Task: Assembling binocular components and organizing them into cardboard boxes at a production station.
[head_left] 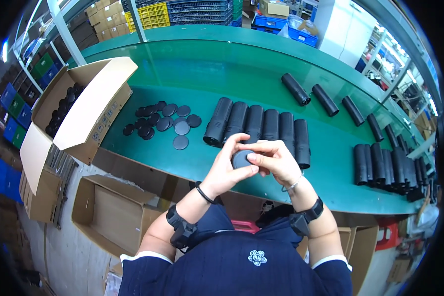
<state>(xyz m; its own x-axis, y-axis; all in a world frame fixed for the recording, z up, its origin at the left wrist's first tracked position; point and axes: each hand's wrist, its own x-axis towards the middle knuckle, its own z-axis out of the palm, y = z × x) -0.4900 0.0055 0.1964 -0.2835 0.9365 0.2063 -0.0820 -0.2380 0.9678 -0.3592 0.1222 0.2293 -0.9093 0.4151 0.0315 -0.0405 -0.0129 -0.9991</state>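
Near the table's front edge, my left hand and my right hand are closed around a dark round cap. My right thumb presses on its face, and my left thumb and fingers curl round its rim. Whether a body sits beneath the cap is hidden by my fingers. Just beyond my hands lies a row of black ribbed cylinders, side by side. To their left, loose black discs are scattered on the green tabletop, some overlapping.
An open cardboard box with black parts inside stands at the table's left end. More black cylinders lie spaced along the far right, leading to a pile at the right. Below the table's edge is another open carton.
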